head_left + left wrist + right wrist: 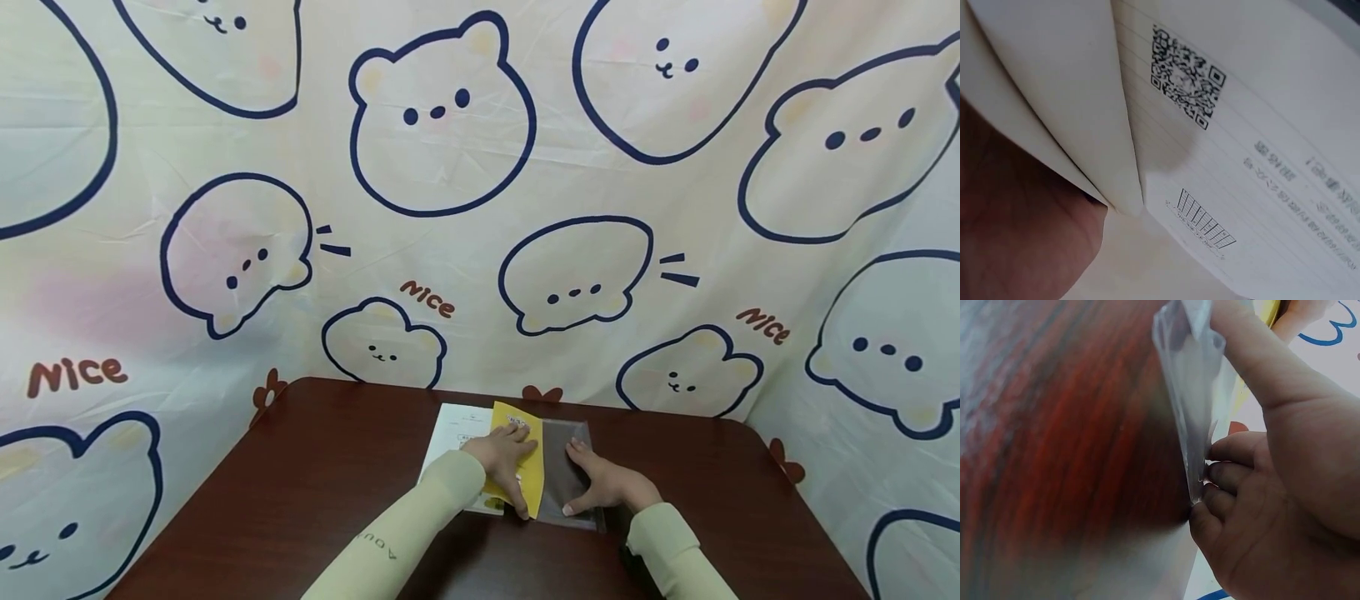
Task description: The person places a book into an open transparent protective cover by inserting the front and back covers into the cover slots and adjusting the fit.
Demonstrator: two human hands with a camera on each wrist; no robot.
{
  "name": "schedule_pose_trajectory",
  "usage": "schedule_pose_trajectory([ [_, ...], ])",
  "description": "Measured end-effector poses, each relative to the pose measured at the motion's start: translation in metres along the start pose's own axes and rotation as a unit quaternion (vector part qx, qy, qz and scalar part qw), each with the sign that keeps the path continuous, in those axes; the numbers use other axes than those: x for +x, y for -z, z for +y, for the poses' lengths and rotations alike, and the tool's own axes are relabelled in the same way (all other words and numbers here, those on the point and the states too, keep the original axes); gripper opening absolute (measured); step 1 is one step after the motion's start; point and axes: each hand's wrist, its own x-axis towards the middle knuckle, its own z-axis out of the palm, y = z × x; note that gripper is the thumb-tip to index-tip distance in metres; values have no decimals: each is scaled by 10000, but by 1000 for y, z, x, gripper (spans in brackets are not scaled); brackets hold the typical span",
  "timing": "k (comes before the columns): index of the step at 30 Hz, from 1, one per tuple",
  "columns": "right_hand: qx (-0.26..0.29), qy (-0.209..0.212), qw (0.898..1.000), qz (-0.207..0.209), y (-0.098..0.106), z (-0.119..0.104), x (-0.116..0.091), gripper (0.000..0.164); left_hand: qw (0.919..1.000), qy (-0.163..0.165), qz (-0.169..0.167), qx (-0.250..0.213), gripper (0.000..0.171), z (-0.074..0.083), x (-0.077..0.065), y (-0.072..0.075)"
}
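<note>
A booklet lies spread on the table, with a white printed page (450,429) at left and a yellow cover flap (535,479) beside it. My left hand (504,460) rests on the yellow flap with fingers spread. To the right of the flap extends a clear plastic book cover (557,467). On that plastic my right hand (613,485) presses with thumb and fingers apart. The left wrist view shows white paper (1260,187) with a QR code and a barcode, next to part of the hand. In the right wrist view, fingertips touch the edge of the plastic.
The dark reddish-brown table (322,483) reaches back to a cloth backdrop (442,158) printed with cartoon bears. The cloth also hangs along both sides of the table.
</note>
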Motion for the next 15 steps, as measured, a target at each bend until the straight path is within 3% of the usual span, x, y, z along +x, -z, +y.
schedule_pose_trajectory([
  [5,-44,102,9999,-47,2,-1,-1,122,10000,37,18,0,119,1,0,-1],
  [15,7,-2,9999,116,0,-3,-1,113,9998,-37,103,182,120,2,2,-9],
])
